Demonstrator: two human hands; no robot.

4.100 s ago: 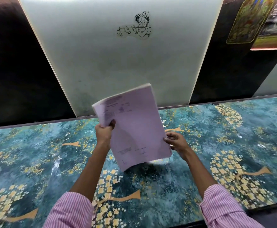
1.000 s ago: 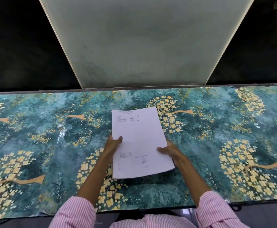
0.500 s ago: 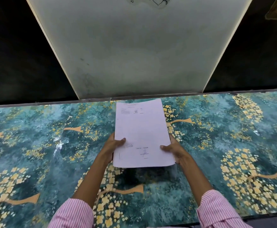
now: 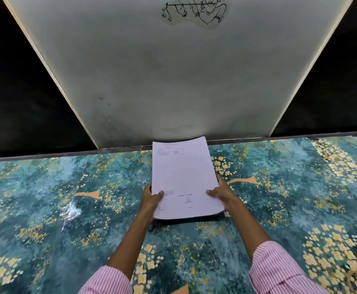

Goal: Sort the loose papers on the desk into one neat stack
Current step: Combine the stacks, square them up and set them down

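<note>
One wide-angle camera, worn on the person's head, looks forward and down from above the near edge of the desk. The desk's far edge crosses at about mid-frame, and a pale wall panel fills the upper part. The left hand, right hand and paper stack sit centre frame, near the lens.

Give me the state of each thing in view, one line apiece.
Paper stack: one squared pile, printed side up, near edge raised off the desk.
Left hand: grips the stack's left edge, thumb on top.
Right hand: grips the stack's right edge, thumb on top.
</note>
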